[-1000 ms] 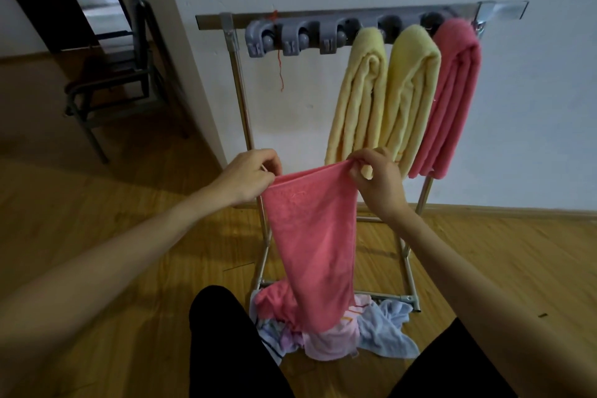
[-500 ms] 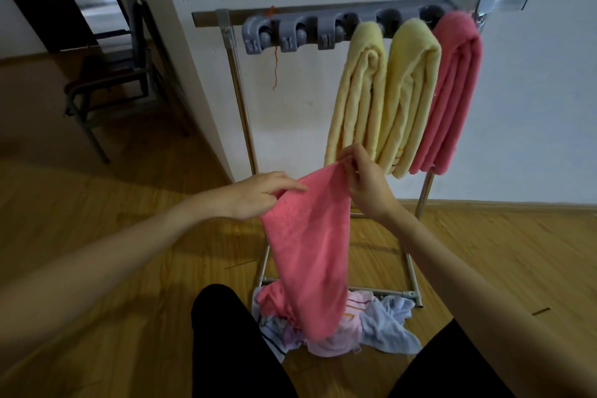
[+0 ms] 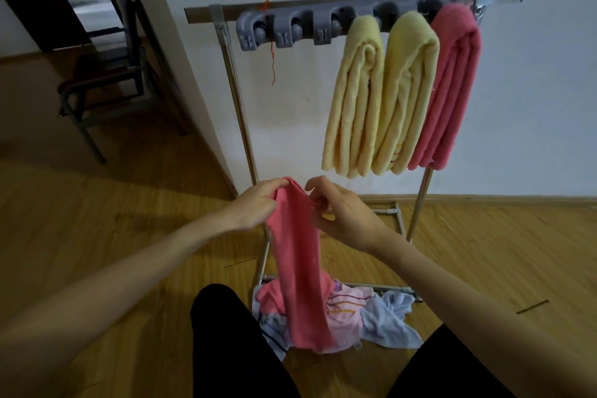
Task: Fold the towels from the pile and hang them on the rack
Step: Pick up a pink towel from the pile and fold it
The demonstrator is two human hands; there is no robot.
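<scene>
Head view, the only one. The pink towel (image 3: 298, 255) hung as a narrow lengthwise band between both hands, its lower end trailing onto the pile (image 3: 349, 313) on the floor at the rack's foot. The rack (image 3: 326, 14) already carried two yellow towels and a pink one at its right end; three grey clips on the left stood free.

To fold well here, I judged the top edges should be matched and held level, and the tail lifted off the pile before halving (otherwise it drags other cloths up).

Left hand (image 3: 255, 203): forearm reaching in from lower left, fingers curled over the towel's top edge, gripping it. Right hand (image 3: 339, 210): wrist bent inward, fingertips pinching the towel's right edge just beside the left hand.
</scene>
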